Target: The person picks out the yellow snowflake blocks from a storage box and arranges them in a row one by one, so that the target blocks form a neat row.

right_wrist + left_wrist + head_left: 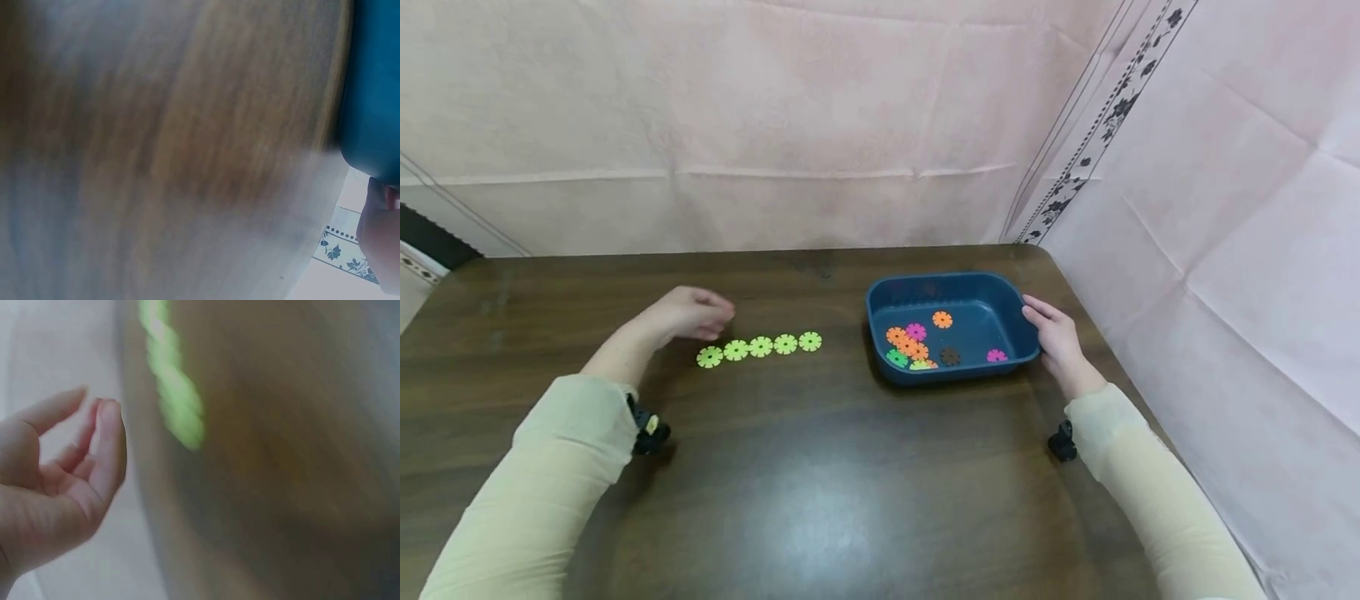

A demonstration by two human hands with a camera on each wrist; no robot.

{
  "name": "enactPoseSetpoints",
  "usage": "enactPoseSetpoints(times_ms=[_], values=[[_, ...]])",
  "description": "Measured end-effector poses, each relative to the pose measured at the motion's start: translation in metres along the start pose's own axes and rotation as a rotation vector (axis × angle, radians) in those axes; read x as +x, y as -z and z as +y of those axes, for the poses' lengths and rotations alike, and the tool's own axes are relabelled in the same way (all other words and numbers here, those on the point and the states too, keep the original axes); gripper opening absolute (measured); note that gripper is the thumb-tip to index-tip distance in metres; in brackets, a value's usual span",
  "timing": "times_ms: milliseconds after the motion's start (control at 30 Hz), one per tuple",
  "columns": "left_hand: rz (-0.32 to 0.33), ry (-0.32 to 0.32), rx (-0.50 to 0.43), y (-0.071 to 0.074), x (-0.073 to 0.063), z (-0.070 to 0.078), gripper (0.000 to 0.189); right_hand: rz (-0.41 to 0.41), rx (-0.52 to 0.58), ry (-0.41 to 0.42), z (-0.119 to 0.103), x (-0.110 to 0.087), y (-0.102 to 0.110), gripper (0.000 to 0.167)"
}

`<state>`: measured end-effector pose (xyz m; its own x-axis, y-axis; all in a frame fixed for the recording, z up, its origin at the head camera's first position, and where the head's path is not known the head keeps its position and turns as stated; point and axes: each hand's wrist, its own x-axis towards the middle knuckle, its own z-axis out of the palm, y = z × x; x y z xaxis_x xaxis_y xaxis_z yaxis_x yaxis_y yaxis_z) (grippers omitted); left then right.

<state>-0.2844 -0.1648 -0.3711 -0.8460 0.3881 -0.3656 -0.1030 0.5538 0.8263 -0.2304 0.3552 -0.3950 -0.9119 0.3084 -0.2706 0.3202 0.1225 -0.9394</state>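
Observation:
My left hand [691, 313] hovers just behind the left end of a row of several lime-green flower-shaped discs [761, 347] on the table. Its fingers are loosely bent, and the left wrist view shows a gap between the thumb and fingers [109, 434] with nothing in it. On the right, my right hand [1054, 335] grips the right rim of a dark blue plastic basin [951, 377]. Inside the basin lie orange discs [942, 319], pink discs [997, 356], a green disc [897, 358], a brown disc [950, 357] and a lime-green one [920, 365].
The brown wooden table [820, 467] has its far edge against a pale fabric backdrop [775, 125]. Another pale sheet with a floral border [1122, 107] hangs along the right side. Black wrist cameras [649, 429] sit at both cuffs.

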Motion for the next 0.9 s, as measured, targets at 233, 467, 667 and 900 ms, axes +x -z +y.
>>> enactPoseSetpoints(times_ms=[233,467,667,900], values=[[-0.118,-0.168,-0.072,-0.063,0.041,0.095,0.037,0.008,0.024,-0.012,-0.002,0.000,0.002,0.050],[-0.296,-0.127,-0.034,-0.133,0.074,0.144,0.035,0.017,0.019,-0.003,0.005,0.002,0.000,0.049],[-0.534,-0.061,0.104,-0.171,0.087,0.156,0.033,0.019,0.005,0.003,0.006,0.002,0.000,0.047],[-0.710,0.011,0.323,-0.197,0.095,0.158,0.027,0.029,0.012,0.013,0.006,0.004,0.001,0.048]])
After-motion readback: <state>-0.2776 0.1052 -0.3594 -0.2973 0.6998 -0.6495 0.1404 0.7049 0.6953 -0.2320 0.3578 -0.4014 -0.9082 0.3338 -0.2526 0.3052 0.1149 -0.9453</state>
